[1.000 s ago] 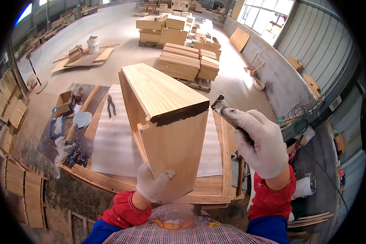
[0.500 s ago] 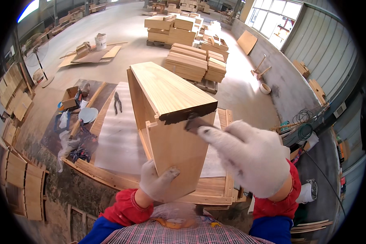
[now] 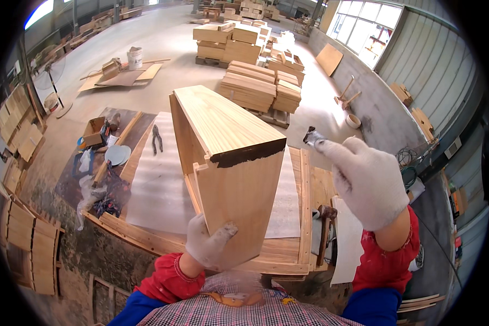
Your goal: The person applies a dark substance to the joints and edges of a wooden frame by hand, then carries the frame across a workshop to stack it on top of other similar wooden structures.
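In front of me a pale wooden drawer-like box [image 3: 243,204] stands tilted on the workbench. A band of dark brown paste [image 3: 247,154] runs along the upper edge of its near end, with a ragged lower border. My left hand [image 3: 211,240], in a white glove, grips the box's lower left edge with the thumb on the near face. My right hand [image 3: 370,182], gloved too, is raised to the right, apart from the box. Its fingers are closed on a small putty knife [image 3: 311,136] with dark paste on its tip; the handle is mostly hidden.
White foam sheet [image 3: 160,201] covers part of the wooden bench. Pliers [image 3: 157,139] lie left of the box, a hammer [image 3: 326,217] to the right. Stacked boards [image 3: 248,89] stand on pallets ahead. A bucket [image 3: 135,57] and a fan [image 3: 57,89] stand on the floor.
My right hand has drawn the putty knife off the box's edge, to the right and upward. The paste band now shows whole. My left hand keeps its hold.
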Motion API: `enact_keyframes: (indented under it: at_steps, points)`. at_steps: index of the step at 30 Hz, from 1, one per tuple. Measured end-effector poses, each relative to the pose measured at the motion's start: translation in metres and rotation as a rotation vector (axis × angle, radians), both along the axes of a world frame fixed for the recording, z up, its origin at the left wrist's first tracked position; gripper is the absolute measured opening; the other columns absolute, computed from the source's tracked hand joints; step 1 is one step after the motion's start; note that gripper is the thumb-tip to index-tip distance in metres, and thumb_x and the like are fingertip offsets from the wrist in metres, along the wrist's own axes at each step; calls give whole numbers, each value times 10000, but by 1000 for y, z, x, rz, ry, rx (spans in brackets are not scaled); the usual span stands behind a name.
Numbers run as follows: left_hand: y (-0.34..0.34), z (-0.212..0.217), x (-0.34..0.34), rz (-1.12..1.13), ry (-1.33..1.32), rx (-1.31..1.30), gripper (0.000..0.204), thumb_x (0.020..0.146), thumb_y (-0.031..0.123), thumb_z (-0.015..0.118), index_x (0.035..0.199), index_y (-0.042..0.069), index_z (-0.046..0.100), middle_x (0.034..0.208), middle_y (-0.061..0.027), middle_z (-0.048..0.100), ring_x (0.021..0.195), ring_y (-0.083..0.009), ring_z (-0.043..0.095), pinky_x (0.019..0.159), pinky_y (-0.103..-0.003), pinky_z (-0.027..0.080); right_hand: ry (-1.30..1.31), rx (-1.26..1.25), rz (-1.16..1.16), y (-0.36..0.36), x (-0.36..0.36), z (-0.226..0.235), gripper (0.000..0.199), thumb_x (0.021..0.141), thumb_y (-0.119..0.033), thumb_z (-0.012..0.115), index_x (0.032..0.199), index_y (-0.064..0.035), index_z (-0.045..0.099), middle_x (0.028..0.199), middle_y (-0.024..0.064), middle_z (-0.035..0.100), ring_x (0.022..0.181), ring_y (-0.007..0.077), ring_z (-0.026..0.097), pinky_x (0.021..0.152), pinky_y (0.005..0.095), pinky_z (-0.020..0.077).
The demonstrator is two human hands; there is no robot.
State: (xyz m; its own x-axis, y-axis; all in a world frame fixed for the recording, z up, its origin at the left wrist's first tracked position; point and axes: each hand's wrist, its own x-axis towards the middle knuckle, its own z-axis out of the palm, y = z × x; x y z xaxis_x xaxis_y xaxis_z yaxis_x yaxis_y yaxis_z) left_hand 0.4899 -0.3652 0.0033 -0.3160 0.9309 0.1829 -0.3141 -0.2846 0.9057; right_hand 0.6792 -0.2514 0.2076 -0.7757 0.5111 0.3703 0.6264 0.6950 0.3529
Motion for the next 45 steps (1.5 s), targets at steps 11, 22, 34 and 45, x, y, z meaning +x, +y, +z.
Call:
enact_keyframes:
  at_steps: [11, 22, 34, 45]
  points:
    - [-3, -10, 1, 8, 83, 14, 236, 816, 109, 611, 1003, -34, 621, 886, -89, 658, 775, -141, 614, 664, -276, 499, -36, -91, 297, -52, -50, -3, 351, 745, -64, 610, 1088, -137, 633, 823, 27, 597, 635, 143, 620, 502, 263, 495]
    - [-9, 3, -1, 6, -61, -27, 250, 832, 39, 567, 1066, -48, 583, 950, -79, 649, 817, -139, 609, 699, -268, 498, 48, -70, -2, 3, 10, -8, 354, 763, -12, 569, 1098, -107, 631, 732, 97, 532, 598, 293, 571, 536, 353, 464]
    - [-22, 2, -12, 27, -66, -8, 284, 821, 29, 584, 1098, -35, 568, 990, -83, 642, 861, -138, 606, 732, -264, 494, 144, -268, 210, -3, -3, -20, 346, 767, 20, 569, 1095, -71, 631, 795, 127, 584, 638, 296, 586, 580, 332, 474]
    - [-128, -32, -128, 495, 120, 86, 588, 888, 476, 554, 1232, 4, 494, 1157, -103, 600, 1039, -222, 589, 874, -358, 482, 661, -1085, 237, 22, 27, -109, 358, 779, 63, 536, 1132, 39, 590, 868, 44, 586, 759, 94, 526, 709, 222, 435]
